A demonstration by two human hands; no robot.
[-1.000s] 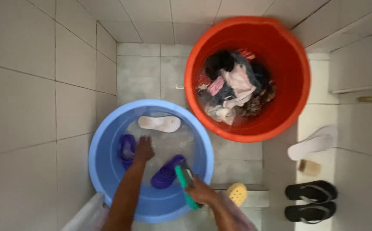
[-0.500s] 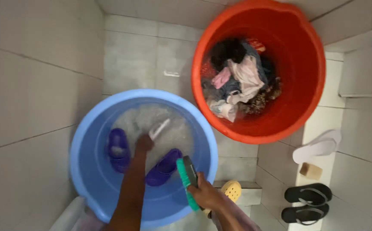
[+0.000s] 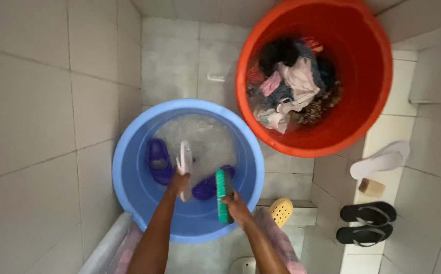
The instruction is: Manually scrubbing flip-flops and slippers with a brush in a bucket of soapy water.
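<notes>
You were at the scrubbing step: your left hand [image 3: 178, 181] gripped a white rubber flip-flop [image 3: 185, 165] on edge above the soapy water of the round blue plastic basin [image 3: 129, 177], and your right hand [image 3: 235, 207] was closed around a green-bristled scrubbing brush [image 3: 223, 189] held just beside it, apart from the sole. By my judgement the next move called for bringing the bristles flat against the sole while you held the flip-flop steady. Counted: two purple clogs [image 3: 158, 160] lay in the basin water, one white flip-flop in your grip and another white one [image 3: 381, 160] on the tiled floor, one pair of black flip-flops [image 3: 365, 224], one yellow clog [image 3: 280, 211], one brown block [image 3: 371, 187], and one orange tub [image 3: 372, 66] of clothes.
</notes>
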